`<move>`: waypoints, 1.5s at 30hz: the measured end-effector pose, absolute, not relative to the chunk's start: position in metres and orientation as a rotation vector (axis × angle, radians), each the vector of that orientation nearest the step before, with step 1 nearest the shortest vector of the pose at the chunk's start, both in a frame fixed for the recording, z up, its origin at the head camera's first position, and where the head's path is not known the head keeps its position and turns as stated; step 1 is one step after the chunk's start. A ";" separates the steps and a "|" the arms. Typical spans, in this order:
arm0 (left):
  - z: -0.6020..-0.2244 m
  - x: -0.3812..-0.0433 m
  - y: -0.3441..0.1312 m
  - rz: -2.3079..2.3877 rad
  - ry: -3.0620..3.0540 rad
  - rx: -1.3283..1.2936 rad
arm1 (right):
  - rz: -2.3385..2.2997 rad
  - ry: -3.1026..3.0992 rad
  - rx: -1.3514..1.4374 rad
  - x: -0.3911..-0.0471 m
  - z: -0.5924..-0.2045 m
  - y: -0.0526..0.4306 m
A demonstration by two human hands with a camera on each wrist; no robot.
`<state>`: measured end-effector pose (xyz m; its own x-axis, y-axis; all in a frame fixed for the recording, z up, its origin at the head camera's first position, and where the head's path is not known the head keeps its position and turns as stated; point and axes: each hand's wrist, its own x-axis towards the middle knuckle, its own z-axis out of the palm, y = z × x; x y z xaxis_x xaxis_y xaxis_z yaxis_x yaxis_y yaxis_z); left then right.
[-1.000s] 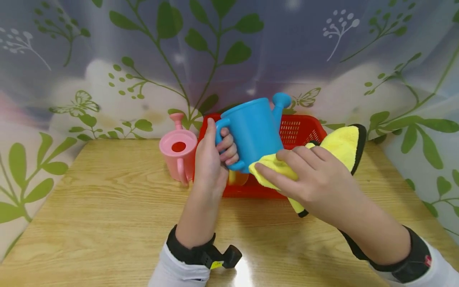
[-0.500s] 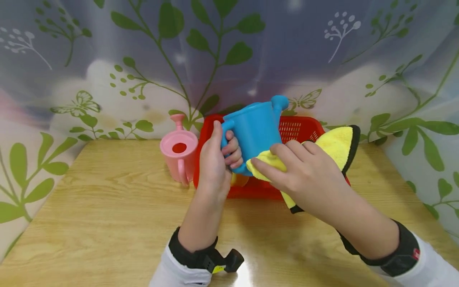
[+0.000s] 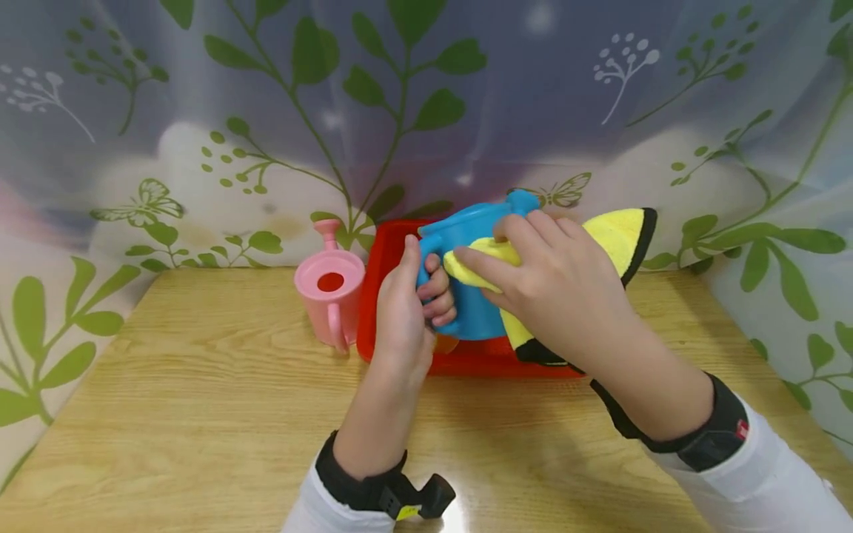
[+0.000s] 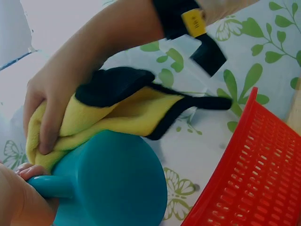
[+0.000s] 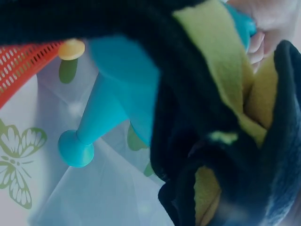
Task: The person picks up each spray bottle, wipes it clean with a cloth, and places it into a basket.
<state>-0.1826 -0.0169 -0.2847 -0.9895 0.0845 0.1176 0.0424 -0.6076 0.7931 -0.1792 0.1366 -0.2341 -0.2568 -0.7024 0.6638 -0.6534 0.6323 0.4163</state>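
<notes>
A blue watering can (image 3: 476, 311) is held tilted above the red basket (image 3: 466, 364), its spout toward the back right. My left hand (image 3: 406, 303) grips the can by its handle. With my right hand (image 3: 560, 274) I hold a yellow cloth (image 3: 616, 237) with black edging, pressed on the can's side near the rim. In the left wrist view the can's round base (image 4: 124, 181) faces the camera and the cloth (image 4: 136, 110) drapes over its side. The right wrist view shows the spout's rose (image 5: 76, 149), while the folded cloth hides much of the can.
A pink watering can (image 3: 329, 296) stands on the wooden table (image 3: 220, 414), at the basket's left side. Something yellow (image 3: 445, 343) lies inside the basket, mostly hidden. A printed leaf-pattern curtain (image 3: 266, 111) hangs behind the table.
The right hand and cloth have moved up and left along the blue can, from its lower side toward its rim. The can has tipped and come slightly lower, with the left hand still on its handle.
</notes>
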 end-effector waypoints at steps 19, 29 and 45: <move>-0.288 -0.184 -0.015 2.793 1.446 0.228 | 0.119 -1.982 1.008 -0.217 -0.220 0.132; -0.287 -0.186 -0.020 2.815 1.396 0.209 | 0.145 -1.987 1.072 -0.218 -0.228 0.137; -0.285 -0.190 -0.029 2.901 1.272 0.155 | 0.205 -1.944 1.330 -0.206 -0.251 0.152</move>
